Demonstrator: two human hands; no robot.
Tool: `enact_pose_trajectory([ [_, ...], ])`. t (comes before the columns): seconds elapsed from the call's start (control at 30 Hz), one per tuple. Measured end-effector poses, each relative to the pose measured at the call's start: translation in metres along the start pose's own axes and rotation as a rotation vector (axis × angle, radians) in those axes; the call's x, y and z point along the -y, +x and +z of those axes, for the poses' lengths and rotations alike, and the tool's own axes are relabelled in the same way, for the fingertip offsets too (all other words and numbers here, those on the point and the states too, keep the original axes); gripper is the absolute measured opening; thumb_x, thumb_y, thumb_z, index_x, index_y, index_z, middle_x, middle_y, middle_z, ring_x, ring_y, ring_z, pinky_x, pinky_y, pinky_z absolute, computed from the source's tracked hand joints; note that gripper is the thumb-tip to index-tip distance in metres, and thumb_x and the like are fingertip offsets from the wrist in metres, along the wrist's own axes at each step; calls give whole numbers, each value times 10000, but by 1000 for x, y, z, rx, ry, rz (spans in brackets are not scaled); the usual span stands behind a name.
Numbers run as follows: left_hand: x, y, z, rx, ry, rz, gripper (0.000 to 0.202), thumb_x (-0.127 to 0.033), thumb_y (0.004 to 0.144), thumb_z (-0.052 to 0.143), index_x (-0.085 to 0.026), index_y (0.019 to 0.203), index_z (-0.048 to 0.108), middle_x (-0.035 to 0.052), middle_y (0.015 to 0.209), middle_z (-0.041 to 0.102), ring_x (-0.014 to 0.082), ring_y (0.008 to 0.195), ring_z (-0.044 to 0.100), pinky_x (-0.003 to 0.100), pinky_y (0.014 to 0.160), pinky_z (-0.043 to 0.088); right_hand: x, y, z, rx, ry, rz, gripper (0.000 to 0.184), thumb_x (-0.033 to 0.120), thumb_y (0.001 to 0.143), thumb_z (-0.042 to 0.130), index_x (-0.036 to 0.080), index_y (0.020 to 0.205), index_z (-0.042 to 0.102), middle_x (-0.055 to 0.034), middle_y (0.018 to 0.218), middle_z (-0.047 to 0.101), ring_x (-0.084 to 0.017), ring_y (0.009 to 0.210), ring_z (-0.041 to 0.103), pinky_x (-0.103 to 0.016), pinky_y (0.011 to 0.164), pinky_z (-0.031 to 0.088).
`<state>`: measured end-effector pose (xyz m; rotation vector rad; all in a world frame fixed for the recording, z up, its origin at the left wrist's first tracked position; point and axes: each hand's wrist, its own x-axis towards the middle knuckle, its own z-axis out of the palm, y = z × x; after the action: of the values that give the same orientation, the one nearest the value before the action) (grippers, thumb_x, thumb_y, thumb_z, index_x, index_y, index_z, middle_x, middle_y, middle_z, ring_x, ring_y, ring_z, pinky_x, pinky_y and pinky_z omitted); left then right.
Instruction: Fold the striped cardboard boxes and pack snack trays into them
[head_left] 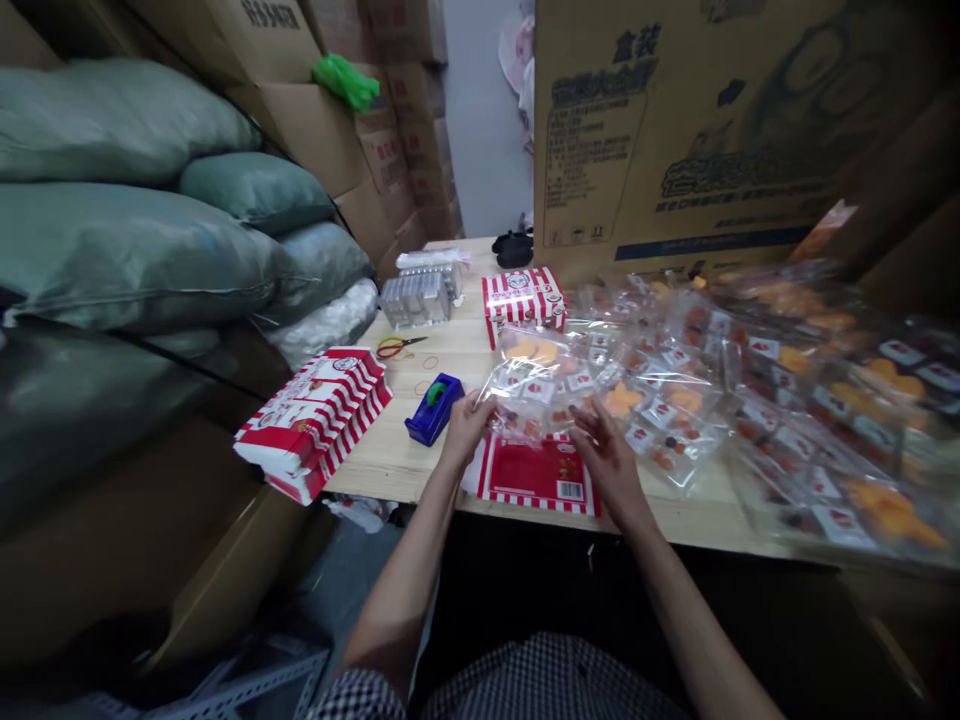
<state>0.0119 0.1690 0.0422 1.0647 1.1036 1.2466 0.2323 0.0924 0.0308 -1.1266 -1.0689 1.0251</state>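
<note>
Hands are working at the near edge of the wooden table (450,365). The left hand (466,422) is pinching the left edge of a clear plastic packet (534,385), its fingers closed on the film. The right hand (606,452) is gripping the lower right edge of the same packet with curled fingers. The packet is hanging low over the table, directly in front of the person, and orange pieces and small red-and-white labels are showing through it. Under the packet a flat striped box (534,478), red and white, is lying at the table edge between the two hands.

Just beside the left hand a blue tape dispenser (433,408) is standing. Further left a stack of folded striped boxes (315,420) is sticking out over the table corner. Behind the packet an assembled striped box (523,298) is standing upright, and scissors (397,346) are lying near a clear plastic tray (420,298). A pile of similar packets (750,400) is covering the right side of the table, in front of a big cardboard carton (712,130). Green sacks (112,250) are lying stacked on the left.
</note>
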Motion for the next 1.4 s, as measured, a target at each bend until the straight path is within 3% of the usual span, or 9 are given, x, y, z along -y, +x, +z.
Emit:
enact_pose_trajectory([
  [0.1, -3, 36, -9, -88, -19, 16, 308, -306, 662, 835, -109, 869, 719, 7, 672, 686, 117, 591, 606, 209, 568, 444, -11, -4, 3, 302, -487, -213, 700, 582, 809, 720, 278, 1417, 554, -137, 1542, 454, -339, 1480, 322, -557, 1196, 243],
  [0.17, -4, 47, -9, -117, -59, 0, 400, -255, 610, 856, -105, 955, 718, 39, 738, 726, 140, 626, 647, 226, 587, 473, -20, -3, 10, 530, -764, -269, 981, 667, 650, 805, 245, 1478, 490, -179, 1619, 311, -411, 1527, 131, -619, 1206, 97],
  [0.33, -15, 25, -15, -206, -235, 31, 425, -312, 685, 822, -149, 1054, 690, 89, 1028, 759, 189, 892, 716, 275, 764, 554, -38, 10, 30, 826, -1159, -193, 1422, 647, 440, 903, 181, 1595, 218, -269, 1649, 99, -469, 1520, 7, -650, 1170, -70],
  [0.53, -48, -52, -68, -499, -611, 149, 203, -344, 856, 731, -175, 957, 684, 42, 981, 773, 190, 946, 733, 319, 864, 593, -38, 4, 32, 843, -1236, -153, 1424, 551, 493, 894, 182, 1610, 91, -290, 1640, 110, -451, 1520, 86, -624, 1172, -69],
  [0.63, -52, -98, -95, -545, -639, -21, 249, -381, 919, 654, -159, 1027, 689, 74, 1029, 772, 195, 908, 747, 320, 853, 612, -37, -12, 28, 798, -1232, -212, 1380, 510, 511, 877, 181, 1608, 106, -273, 1579, 271, -430, 1496, 182, -618, 1173, -76],
  [0.83, -36, -165, -121, -580, -365, -110, 489, -134, 662, 866, -156, 1107, 663, 67, 983, 781, 189, 808, 762, 272, 759, 631, -35, -40, 18, 801, -1206, -319, 1354, 460, 504, 881, 221, 1605, 129, -239, 1492, 366, -421, 1445, 280, -608, 1185, -21],
  [1.0, -22, -174, -129, -669, -112, -240, 489, -210, 564, 921, -149, 953, 632, 5, 725, 740, 154, 518, 689, 195, 416, 529, -33, -42, 13, 805, -1200, -369, 1305, 417, 531, 864, 231, 1602, 143, -216, 1468, 376, -406, 1425, 316, -582, 1200, 54],
  [1.2, -16, -168, -138, -519, 23, -341, 540, -281, 569, 926, -143, 1004, 638, 27, 789, 748, 162, 577, 700, 212, 439, 544, -35, -39, 10, 798, -1159, -373, 1253, 392, 564, 843, 238, 1601, 158, -204, 1455, 391, -408, 1408, 338, -594, 1193, 103],
  [1.4, -14, -168, -138, -652, -31, -325, 594, -296, 545, 932, -186, 1018, 591, -8, 781, 736, 146, 567, 692, 206, 452, 530, -33, -39, 8, 787, -1166, -392, 1253, 397, 570, 850, 235, 1601, 157, -204, 1434, 408, -413, 1396, 354, -591, 1194, 123],
])
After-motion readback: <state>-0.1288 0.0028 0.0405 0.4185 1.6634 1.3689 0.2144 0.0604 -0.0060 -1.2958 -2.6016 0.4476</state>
